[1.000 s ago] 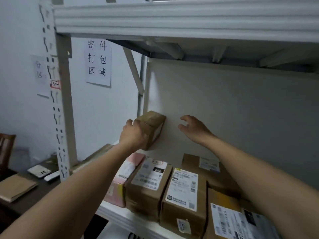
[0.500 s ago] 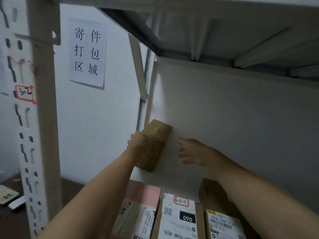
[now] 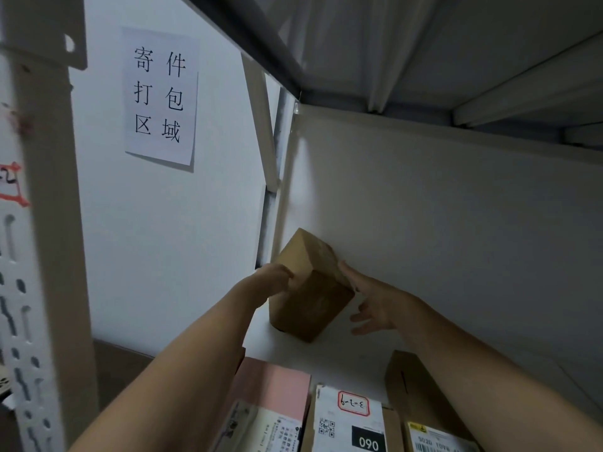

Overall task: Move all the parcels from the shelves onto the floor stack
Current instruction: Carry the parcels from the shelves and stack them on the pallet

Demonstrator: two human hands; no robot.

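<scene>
At mid-frame my left hand (image 3: 273,281) grips the tilted brown parcel (image 3: 310,301), my right hand (image 3: 375,303) spread loose at its side, so next I should clasp and lift.

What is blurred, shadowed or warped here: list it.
Head view: dim, flat light overall; the upper shelf's underside is darkest; a pale glow sits on the back panel above the brown box; the slotted post at left is smeared and skewed by the wide lens; the wall sign reads sharp.
</scene>
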